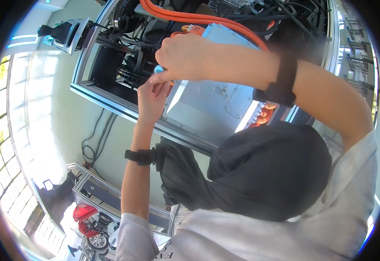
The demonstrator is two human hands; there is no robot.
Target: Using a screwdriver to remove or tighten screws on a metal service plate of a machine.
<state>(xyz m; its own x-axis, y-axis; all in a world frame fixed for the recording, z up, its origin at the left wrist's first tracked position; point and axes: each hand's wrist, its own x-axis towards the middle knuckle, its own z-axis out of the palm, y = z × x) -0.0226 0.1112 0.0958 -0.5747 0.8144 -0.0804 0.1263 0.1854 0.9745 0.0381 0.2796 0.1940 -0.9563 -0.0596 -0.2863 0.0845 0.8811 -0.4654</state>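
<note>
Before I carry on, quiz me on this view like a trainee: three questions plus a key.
1. What colour are the left forearm strap and right forearm strap?
2. True or false: the left hand and right hand are held far apart.
3. The thick orange cables curve past which side of the silver metal housing? A) nearest the wearer; B) farthest from the wearer.

Key: 1. Black. 2. False; they are close together. 3. B.

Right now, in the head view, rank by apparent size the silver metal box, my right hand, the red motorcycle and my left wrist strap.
1. Silver metal box
2. Right hand and red motorcycle: too close to rank; the hand looks nearer the camera
3. Left wrist strap
</note>
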